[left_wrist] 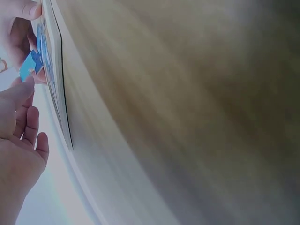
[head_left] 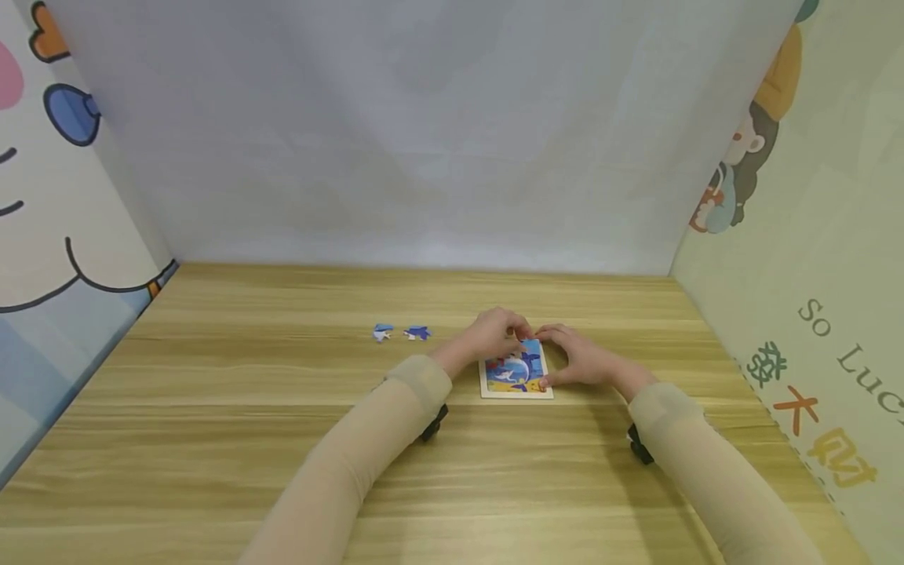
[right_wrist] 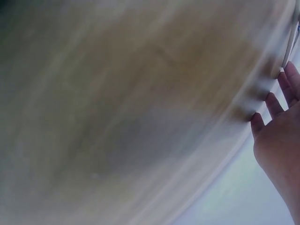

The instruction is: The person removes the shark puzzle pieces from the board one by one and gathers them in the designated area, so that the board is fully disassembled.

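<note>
A small square jigsaw puzzle board (head_left: 517, 395) with a pale border and a blue and yellow sea picture lies on the table. Between thumb and fingers, my left hand (head_left: 492, 333) pinches a light and dark blue puzzle piece (left_wrist: 27, 67), tilted up over the board's far part. That hand hides some of the picture in the head view. My right hand (head_left: 581, 358) rests at the board's right side, its thumb at the near right corner and its fingers spread by the far right corner. In the right wrist view, its fingertips (right_wrist: 256, 118) touch the table.
Two loose puzzle pieces, one light blue and white (head_left: 382, 333) and one dark blue (head_left: 417, 333), lie left of the board. A pale curtain (head_left: 424, 157) stands behind the wooden table (head_left: 247, 439). Printed panels flank both sides.
</note>
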`<control>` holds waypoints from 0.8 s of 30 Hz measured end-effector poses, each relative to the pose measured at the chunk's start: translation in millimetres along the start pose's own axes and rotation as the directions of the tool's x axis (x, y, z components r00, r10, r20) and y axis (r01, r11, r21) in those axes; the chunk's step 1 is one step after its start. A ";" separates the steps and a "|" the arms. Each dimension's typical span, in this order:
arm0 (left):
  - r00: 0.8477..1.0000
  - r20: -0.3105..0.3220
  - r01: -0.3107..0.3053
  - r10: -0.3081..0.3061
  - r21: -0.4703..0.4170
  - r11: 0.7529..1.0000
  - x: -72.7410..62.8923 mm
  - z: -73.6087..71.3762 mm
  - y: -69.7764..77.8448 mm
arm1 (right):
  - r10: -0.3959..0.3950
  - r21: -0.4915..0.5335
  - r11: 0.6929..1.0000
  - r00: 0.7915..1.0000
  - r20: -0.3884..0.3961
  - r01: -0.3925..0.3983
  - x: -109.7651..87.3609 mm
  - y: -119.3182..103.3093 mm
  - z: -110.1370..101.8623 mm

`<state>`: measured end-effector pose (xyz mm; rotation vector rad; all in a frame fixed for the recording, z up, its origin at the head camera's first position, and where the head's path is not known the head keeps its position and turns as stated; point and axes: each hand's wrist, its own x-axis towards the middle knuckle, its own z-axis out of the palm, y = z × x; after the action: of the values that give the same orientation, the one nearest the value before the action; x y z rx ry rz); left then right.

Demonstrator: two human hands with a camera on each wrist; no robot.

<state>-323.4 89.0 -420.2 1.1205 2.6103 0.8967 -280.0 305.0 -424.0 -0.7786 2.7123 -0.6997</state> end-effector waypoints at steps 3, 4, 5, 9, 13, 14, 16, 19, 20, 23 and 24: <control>1.000 -0.009 0.003 -0.003 0.005 1.000 0.8 0.6 0.8 | 0.012 0.003 1.000 1.000 0.011 -0.012 0.3 0.3 -1.1; 1.000 -0.011 0.004 -0.004 0.007 1.000 1.0 0.9 0.9 | 0.018 0.004 1.000 1.000 0.015 -0.018 0.3 0.5 -1.3; 1.000 -0.014 0.005 -0.005 0.010 1.000 1.2 1.2 0.7 | 0.021 0.004 1.000 1.000 0.017 -0.021 0.3 0.6 -1.4; 1.000 -0.020 0.010 -0.010 0.006 1.000 1.9 2.5 -0.6 | 0.030 0.008 1.000 0.999 0.012 -0.030 0.1 1.1 -1.0; 1.000 -0.018 0.022 -0.022 -0.016 1.000 2.2 3.1 -2.1 | 0.009 -0.011 1.000 1.000 -0.006 -0.009 0.0 0.4 0.1; 1.000 -0.017 0.024 -0.024 -0.022 0.999 2.3 3.1 -2.7 | 0.006 -0.016 1.000 1.000 -0.009 -0.006 0.1 0.0 0.3; 1.000 -0.013 0.025 -0.026 -0.037 0.999 2.2 2.5 -3.4 | 0.001 -0.025 1.000 1.000 -0.013 -0.002 0.0 -0.7 0.6; 1.000 -0.003 0.024 -0.024 -0.073 0.997 1.9 1.0 -4.4 | 0.011 -0.023 1.000 1.000 -0.012 -0.011 0.2 -1.5 0.6; 1.000 0.000 0.025 -0.025 -0.088 0.996 1.7 0.4 -4.7 | 0.012 -0.023 1.000 1.000 -0.013 -0.012 0.3 -1.2 0.8; 1.000 -0.011 0.020 -0.021 -0.124 0.992 2.0 -1.3 -6.6 | 0.011 -0.027 1.000 1.000 -0.019 -0.012 0.5 -0.3 1.2; 1.000 -0.018 0.012 -0.015 -0.135 0.991 2.8 -1.9 -8.1 | 0.012 -0.030 0.999 1.000 -0.021 -0.012 0.7 0.0 1.2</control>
<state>-331.0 85.7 -423.2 1.0631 2.5256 1.0680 -280.1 304.2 -425.1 -0.7655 2.7503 -0.6699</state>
